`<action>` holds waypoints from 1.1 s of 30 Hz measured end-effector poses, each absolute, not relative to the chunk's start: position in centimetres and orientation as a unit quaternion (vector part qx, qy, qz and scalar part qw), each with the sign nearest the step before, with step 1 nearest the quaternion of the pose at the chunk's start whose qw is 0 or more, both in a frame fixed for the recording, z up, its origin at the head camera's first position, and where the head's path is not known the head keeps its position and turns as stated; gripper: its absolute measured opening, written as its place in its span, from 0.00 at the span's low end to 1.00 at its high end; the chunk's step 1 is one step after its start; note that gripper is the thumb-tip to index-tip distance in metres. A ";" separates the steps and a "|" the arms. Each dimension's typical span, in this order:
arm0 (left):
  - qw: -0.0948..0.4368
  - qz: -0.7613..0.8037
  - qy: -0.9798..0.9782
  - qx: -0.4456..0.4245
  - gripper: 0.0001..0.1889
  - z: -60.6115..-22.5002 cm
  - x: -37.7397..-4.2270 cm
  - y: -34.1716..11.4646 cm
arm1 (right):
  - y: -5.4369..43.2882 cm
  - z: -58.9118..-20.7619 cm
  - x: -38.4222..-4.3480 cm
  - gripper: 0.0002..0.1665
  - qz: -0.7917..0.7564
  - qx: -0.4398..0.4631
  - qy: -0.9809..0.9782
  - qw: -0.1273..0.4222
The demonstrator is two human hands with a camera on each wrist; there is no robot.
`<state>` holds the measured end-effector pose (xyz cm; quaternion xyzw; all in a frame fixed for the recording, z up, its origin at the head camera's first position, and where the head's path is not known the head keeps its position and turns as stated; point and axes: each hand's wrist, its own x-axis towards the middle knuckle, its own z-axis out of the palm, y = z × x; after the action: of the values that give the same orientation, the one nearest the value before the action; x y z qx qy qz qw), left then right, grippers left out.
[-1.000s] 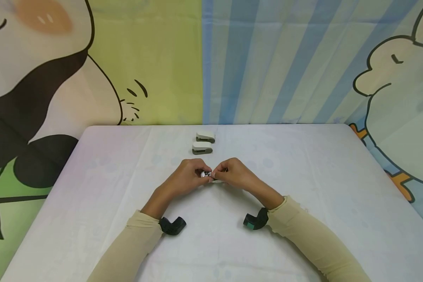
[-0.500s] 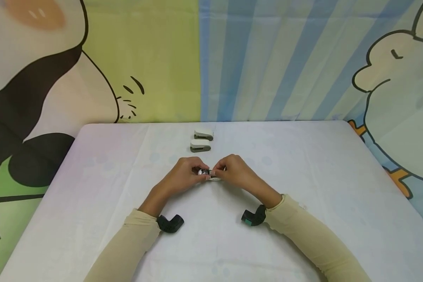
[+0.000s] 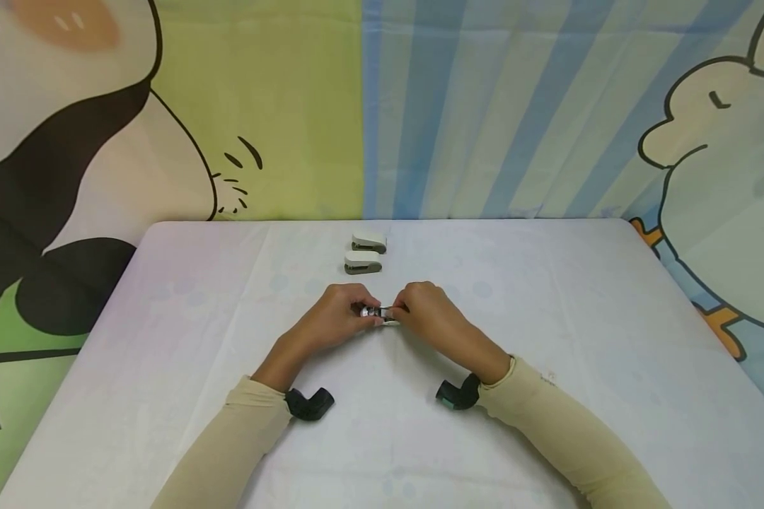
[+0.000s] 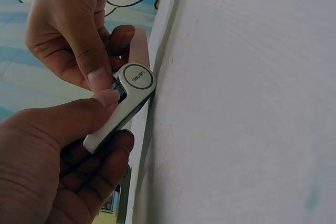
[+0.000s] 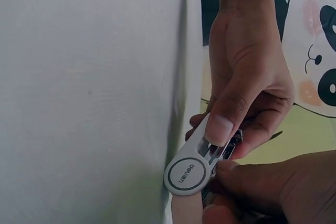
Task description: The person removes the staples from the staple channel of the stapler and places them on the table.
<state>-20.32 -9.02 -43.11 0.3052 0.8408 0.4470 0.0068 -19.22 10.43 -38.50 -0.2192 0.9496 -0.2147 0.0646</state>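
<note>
A small white stapler [image 4: 137, 80] with a round logo disc is held between both hands just above the table. Its body stands opened, showing the metal channel [image 5: 214, 150] inside. My left hand [image 3: 334, 317] grips the body, thumb on one side and fingers curled beneath. At the disc end, the thumb and fingers of my right hand [image 3: 434, 317] pinch at the metal part; the fingertips hide what exactly lies between them. A pale flat arm [image 4: 139, 46] of the stapler sticks out past the disc.
Two more white-and-grey staplers [image 3: 363, 263] lie one behind the other beyond my hands. The white cloth-covered table [image 3: 547, 318] extends around them. A patterned curtain [image 3: 446, 113] hangs behind its far edge.
My right hand's fingertips have shifted slightly right along the stapler, and more of its metal channel shows. My left hand keeps its hold. The head view has tilted a little.
</note>
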 end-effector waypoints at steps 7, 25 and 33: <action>0.003 0.445 0.839 0.311 0.09 -43.4 -20.5 -9.1 | 11.0 -38.7 -19.1 0.07 -0.239 -0.289 0.925 0.059; -0.025 0.439 0.841 0.316 0.07 -43.3 -20.3 -9.0 | 10.7 -39.3 -19.9 0.08 -0.390 -0.187 0.889 0.148; -0.018 0.452 0.835 0.314 0.08 -43.1 -20.4 -9.1 | 11.1 -39.3 -20.1 0.05 -0.404 -0.191 0.884 0.135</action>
<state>-20.39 -9.06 -43.07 0.3142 0.8348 0.4517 -0.0182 -20.08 11.07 -39.31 -0.1914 0.8841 -0.4044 0.1346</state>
